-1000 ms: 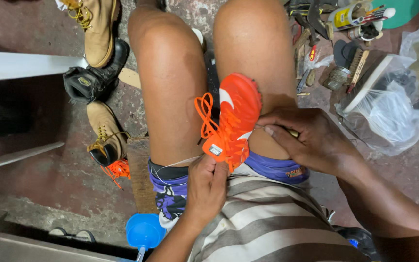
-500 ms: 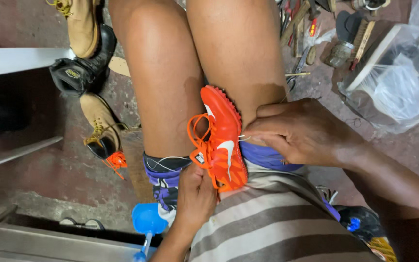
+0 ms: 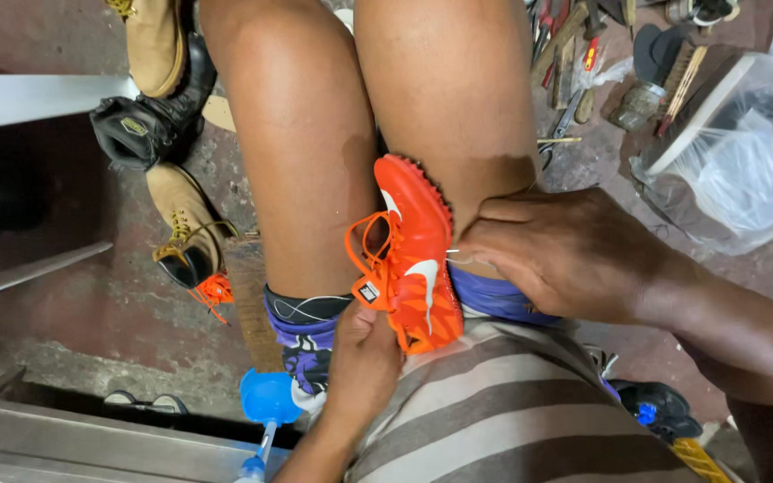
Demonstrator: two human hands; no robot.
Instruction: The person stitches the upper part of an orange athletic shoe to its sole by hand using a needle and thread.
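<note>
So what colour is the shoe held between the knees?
The shoe is bright orange with a white curved mark on its side, seen in the head view.

Rough concrete floor (image 3: 73, 322), stained; grey metal bench edge (image 3: 91, 438) bottom left; dim light.

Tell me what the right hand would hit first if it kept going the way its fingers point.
The right hand points leftward, fingertips already at the side of the orange shoe held between the knees. Going straight on, it would likely press into that shoe first, though depth is hard to judge.
</note>
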